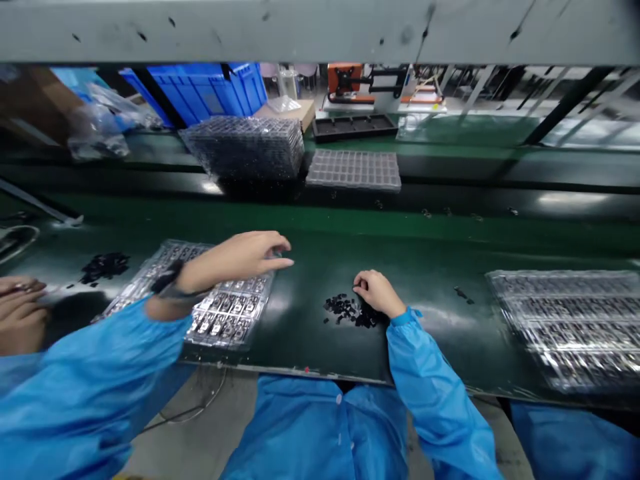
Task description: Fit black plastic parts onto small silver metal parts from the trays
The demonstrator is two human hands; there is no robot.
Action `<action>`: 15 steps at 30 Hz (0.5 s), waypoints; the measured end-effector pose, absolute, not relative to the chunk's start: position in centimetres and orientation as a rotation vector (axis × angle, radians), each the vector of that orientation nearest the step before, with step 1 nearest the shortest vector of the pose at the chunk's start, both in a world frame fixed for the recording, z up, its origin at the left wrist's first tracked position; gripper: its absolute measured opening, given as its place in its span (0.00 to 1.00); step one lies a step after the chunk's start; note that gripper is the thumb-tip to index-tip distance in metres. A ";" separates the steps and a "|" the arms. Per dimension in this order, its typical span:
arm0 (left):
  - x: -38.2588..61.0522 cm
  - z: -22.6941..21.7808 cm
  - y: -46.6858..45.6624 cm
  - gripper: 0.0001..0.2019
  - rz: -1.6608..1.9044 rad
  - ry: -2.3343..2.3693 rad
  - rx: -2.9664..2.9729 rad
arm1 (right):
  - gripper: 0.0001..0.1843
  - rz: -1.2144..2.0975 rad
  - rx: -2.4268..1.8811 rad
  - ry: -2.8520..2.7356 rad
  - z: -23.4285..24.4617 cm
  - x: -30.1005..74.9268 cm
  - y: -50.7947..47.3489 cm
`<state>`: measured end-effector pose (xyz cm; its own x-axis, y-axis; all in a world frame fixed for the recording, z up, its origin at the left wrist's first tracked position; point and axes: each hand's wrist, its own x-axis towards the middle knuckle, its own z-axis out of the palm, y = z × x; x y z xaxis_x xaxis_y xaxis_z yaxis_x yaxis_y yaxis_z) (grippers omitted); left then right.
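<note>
My left hand (257, 253) reaches across the upper right corner of a clear plastic tray (235, 337) filled with rows of small metal parts. Its thumb and fingers are apart, and no held object shows between them. Over a small pile of black pieces (341, 307) on the green bench, my right hand (376, 291) is closed, thumb against curled fingers. Whatever those fingertips hold, if anything, is too small to make out. Part of the pile lies beneath this hand.
At the far left are another person's hands (23, 313) beside a second black pile (105, 267). A filled tray (580, 327) lies at right. Stacked clear trays (245, 147), an unfilled clear tray (354, 169) and a blue crate (205, 93) stand behind. An overhead beam (320, 33) crosses above.
</note>
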<state>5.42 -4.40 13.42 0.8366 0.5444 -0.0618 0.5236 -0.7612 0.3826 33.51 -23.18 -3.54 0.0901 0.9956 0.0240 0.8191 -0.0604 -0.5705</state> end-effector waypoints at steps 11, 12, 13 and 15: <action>22.2 1.4 8.0 0.12 0.258 1.542 2.215 | 0.06 0.596 -1.731 -1.506 -2.9 33.4 -24.1; 22.8 0.6 8.4 0.14 0.292 1.594 2.193 | 0.06 0.594 -1.717 -1.486 -2.8 33.6 -23.9; 23.5 0.0 8.7 0.16 0.325 1.632 2.176 | 0.07 0.582 -1.708 -1.479 -2.8 33.7 -23.8; 25.0 -0.6 9.6 0.20 0.385 1.665 2.167 | 0.08 0.544 -1.708 -1.495 -3.1 33.9 -23.5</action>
<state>24.98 9.57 -0.58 0.2607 0.9653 -0.0136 0.8612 -0.2261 0.4552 33.88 -23.54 -3.08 0.2143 0.9611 0.1743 0.6247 0.0023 -0.7808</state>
